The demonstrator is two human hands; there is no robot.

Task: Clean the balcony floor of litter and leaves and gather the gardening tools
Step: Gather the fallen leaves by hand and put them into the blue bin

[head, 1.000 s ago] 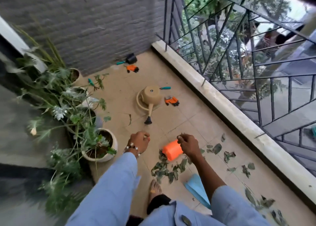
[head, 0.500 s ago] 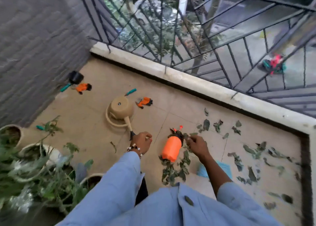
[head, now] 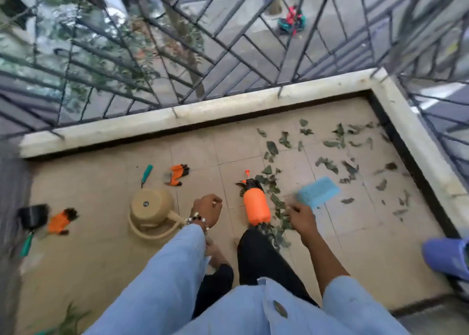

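Currently both hands hang low at frame centre: the left hand (head: 206, 209) is curled, apparently empty; the right hand (head: 302, 216) grips leaves (head: 275, 202) beside the orange sprayer (head: 256, 205). Loose leaf litter lies upper right; watering can (head: 152, 212) and gloves (head: 177, 173) lie left, ungathered.

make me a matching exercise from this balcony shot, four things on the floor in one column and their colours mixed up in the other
Things:
1. watering can
2. spray bottle
3. flat pad near the right hand
4. scattered leaves

Colours:
A. green
B. light blue
C. tan
D. orange with a black top

Pairs: 1-C, 2-D, 3-B, 4-A
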